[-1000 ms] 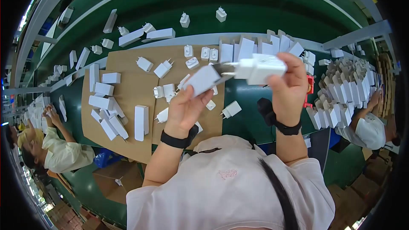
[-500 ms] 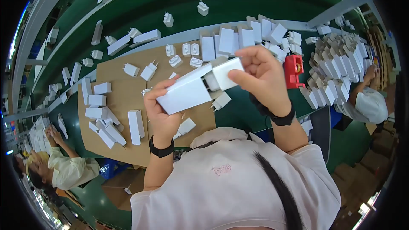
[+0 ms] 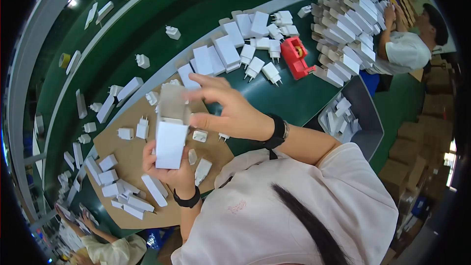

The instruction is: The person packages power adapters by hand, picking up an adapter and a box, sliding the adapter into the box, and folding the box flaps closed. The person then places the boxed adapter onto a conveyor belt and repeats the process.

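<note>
A small white carton (image 3: 170, 147) stands nearly upright in my left hand (image 3: 178, 177), whose fingers are wrapped round its lower part. Its top flaps are raised, and whatever is inside stays hidden. My right hand (image 3: 240, 114) is beside the open end, thumb and fingers apart and fingertips close to the flap; motion blurs them, so contact is unclear. Below both hands, white plug chargers (image 3: 142, 128) lie on a brown cardboard sheet (image 3: 115, 142). Closed white boxes (image 3: 127, 194) are piled on its near left part.
Open white cartons (image 3: 226, 51) line the far table edge, beside loose chargers (image 3: 253, 68) and a red tape dispenser (image 3: 295, 56). Many cartons (image 3: 346, 24) are stacked at right, above a grey bin (image 3: 372, 118). Co-workers sit at right (image 3: 405, 49) and lower left (image 3: 115, 250).
The view has swung to the right. My left hand has turned the carton from lying slanted to nearly upright. My right hand has come off the charger end and spread beside the flaps.
</note>
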`<state>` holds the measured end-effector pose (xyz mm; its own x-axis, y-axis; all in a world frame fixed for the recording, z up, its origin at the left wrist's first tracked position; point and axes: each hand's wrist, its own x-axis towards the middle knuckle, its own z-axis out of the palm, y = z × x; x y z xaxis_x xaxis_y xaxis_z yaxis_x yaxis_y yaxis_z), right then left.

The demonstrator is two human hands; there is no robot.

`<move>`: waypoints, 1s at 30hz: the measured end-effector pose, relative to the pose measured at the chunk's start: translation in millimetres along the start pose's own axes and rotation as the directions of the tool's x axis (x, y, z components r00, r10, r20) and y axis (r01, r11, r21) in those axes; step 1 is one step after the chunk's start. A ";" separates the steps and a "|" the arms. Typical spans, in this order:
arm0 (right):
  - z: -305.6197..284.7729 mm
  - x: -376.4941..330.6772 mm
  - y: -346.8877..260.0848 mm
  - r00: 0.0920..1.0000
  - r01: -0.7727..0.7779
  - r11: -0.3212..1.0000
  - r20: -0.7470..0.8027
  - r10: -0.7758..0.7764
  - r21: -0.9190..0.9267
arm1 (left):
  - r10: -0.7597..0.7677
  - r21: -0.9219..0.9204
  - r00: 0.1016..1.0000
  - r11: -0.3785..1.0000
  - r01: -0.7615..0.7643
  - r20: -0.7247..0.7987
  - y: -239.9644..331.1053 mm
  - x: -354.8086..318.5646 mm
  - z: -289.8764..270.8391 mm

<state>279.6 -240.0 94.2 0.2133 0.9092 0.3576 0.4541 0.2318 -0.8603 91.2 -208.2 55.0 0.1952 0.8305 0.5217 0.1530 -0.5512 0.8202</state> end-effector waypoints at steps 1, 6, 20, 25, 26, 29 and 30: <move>-1.0 6.0 -7.6 0.960 -0.273 0.833 0.196 0.202 0.481 | -0.067 -0.122 0.993 0.991 0.054 -0.099 -0.8 -1.4 3.6; 14.6 37.8 13.5 0.919 -0.387 0.527 0.273 0.283 0.756 | -0.083 -0.120 0.983 0.987 0.104 0.162 -14.0 23.0 16.9; -115.7 222.9 287.8 0.938 -0.347 0.789 -0.196 0.286 -0.506 | -0.439 0.336 0.802 0.745 0.577 -0.405 -93.6 79.9 -176.7; -95.5 253.5 345.2 0.912 -0.403 0.704 -0.191 0.363 -0.584 | -0.457 0.917 0.820 0.025 0.398 -0.344 -116.2 50.6 -239.6; -64.1 259.5 316.9 0.971 -0.228 0.703 -0.102 0.217 -0.673 | -0.498 0.875 0.759 0.002 0.485 -0.420 -116.1 37.5 -249.4; -42.7 262.9 309.1 0.892 -0.071 0.865 0.356 0.278 -0.497 | -0.374 0.848 0.865 0.281 0.449 -0.334 -161.1 20.1 -263.3; -25.6 260.5 304.3 0.841 -0.195 0.866 0.375 0.389 -0.460 | -0.323 0.867 0.890 0.277 0.414 -0.321 -173.8 13.0 -276.3</move>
<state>495.4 58.6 -65.2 0.0312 0.9849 -0.1700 0.7495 -0.1356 -0.6480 -200.5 -79.3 -15.9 -0.1871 0.9431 0.2748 0.9632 0.1212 0.2398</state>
